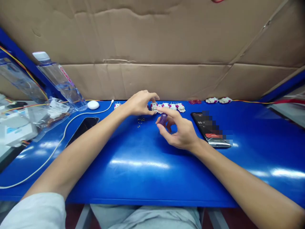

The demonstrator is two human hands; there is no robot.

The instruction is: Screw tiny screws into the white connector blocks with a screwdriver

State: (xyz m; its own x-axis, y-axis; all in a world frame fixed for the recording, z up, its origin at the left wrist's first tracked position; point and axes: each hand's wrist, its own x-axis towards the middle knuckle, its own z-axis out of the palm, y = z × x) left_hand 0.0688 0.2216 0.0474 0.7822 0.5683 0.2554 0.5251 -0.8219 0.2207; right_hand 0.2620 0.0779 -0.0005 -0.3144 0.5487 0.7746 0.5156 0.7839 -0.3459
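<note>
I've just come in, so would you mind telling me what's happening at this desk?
A person's right hand holds a small purple-handled tool. The left hand, fingers parted, is at a row of small white-and-purple parts by the cardboard. Tiny dark pieces lie loose on the blue desktop, just in front of the left hand.

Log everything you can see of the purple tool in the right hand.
The purple tool has a short, glossy handle that looks like translucent plastic. The right hand holds it among thumb and fingers, which hide part of it. It stands roughly upright, its top leaning slightly right in the picture, above the blue table. Any shaft below is too faint to make out clearly.
</note>
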